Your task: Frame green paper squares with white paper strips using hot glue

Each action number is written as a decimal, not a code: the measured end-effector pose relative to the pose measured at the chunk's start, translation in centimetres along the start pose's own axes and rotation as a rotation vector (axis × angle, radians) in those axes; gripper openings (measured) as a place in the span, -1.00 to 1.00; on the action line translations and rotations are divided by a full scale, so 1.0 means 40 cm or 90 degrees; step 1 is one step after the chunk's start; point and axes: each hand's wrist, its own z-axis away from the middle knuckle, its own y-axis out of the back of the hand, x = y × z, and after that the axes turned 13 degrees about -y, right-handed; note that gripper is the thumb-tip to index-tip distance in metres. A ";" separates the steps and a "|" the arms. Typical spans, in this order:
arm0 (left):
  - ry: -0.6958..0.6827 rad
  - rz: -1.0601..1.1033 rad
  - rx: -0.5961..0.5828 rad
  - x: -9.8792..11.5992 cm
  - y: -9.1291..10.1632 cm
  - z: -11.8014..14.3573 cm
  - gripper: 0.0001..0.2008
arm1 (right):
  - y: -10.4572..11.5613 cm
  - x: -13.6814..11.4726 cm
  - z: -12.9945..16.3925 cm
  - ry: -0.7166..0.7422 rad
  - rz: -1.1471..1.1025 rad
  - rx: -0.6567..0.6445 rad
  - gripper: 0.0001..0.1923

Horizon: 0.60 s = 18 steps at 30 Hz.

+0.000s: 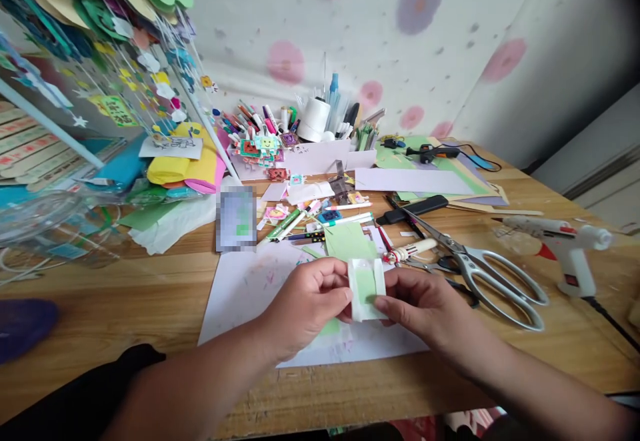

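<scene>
Between my two hands is a small green paper piece with white paper folded round its edges (pixel 367 287), held above a white sheet (pixel 240 301). My left hand (pixel 315 297) pinches its left edge, thumb in front. On the right edge, my right hand (pixel 420 301) grips it with the thumb on the front and fingers behind. A green paper square (pixel 350 239) lies just beyond the held piece. Part of another green paper piece (pixel 327 327) shows on the sheet below my left hand.
Large silver-handled scissors (pixel 493 277) and a white glue gun (pixel 565 244) lie to the right. Behind are scattered markers (pixel 285 224), a black cutter (pixel 420 209) and a box of pens (pixel 320 154). At left stand a paper mobile (pixel 150 74) and a clear plastic container (pixel 65 234).
</scene>
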 end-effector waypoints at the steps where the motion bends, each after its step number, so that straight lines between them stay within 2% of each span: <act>1: 0.002 -0.009 0.001 0.000 0.000 0.001 -0.88 | 0.000 -0.002 0.000 0.004 -0.028 -0.013 -0.81; 4: 0.014 -0.030 0.002 0.001 0.000 0.002 -0.86 | 0.005 0.001 -0.001 0.020 -0.121 -0.034 -0.79; 10: 0.018 -0.078 -0.015 0.012 -0.005 0.001 -0.86 | 0.015 0.013 -0.005 0.022 -0.259 -0.003 -0.87; 18: 0.001 -0.106 -0.026 0.010 -0.005 0.006 -0.82 | 0.004 -0.001 0.008 -0.002 -0.301 0.010 -0.88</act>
